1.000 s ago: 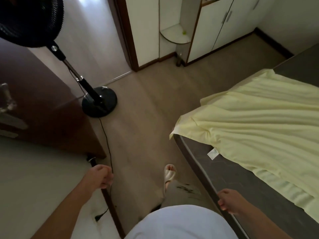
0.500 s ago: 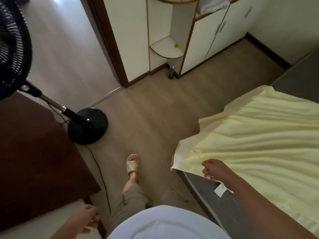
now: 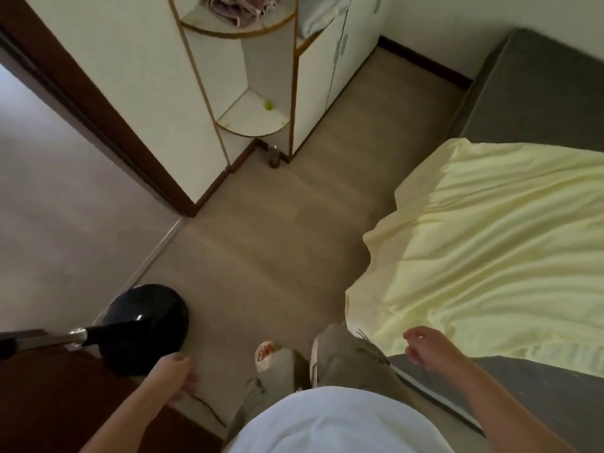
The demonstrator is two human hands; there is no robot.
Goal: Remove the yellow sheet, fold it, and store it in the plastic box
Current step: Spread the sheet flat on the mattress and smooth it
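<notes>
The yellow sheet [image 3: 490, 256] lies rumpled across the dark grey mattress [image 3: 539, 99] at the right, its near corner hanging over the bed edge. My right hand [image 3: 425, 346] hovers just at the sheet's lower edge, fingers loosely curled and holding nothing. My left hand [image 3: 175, 374] hangs low at the left over the floor, fingers loosely bent and empty. No plastic box is in view.
A black standing fan's round base [image 3: 147, 322] stands on the floor by my left hand, its cord trailing near my feet. A dark brown wooden surface [image 3: 65, 403] fills the lower left. White cabinets with corner shelves [image 3: 255, 119] and a doorway lie ahead.
I have stepped forward along the bed. My right hand has dropped from the sheet's corner area to its lower edge. My left hand has risen back into view near the fan base.
</notes>
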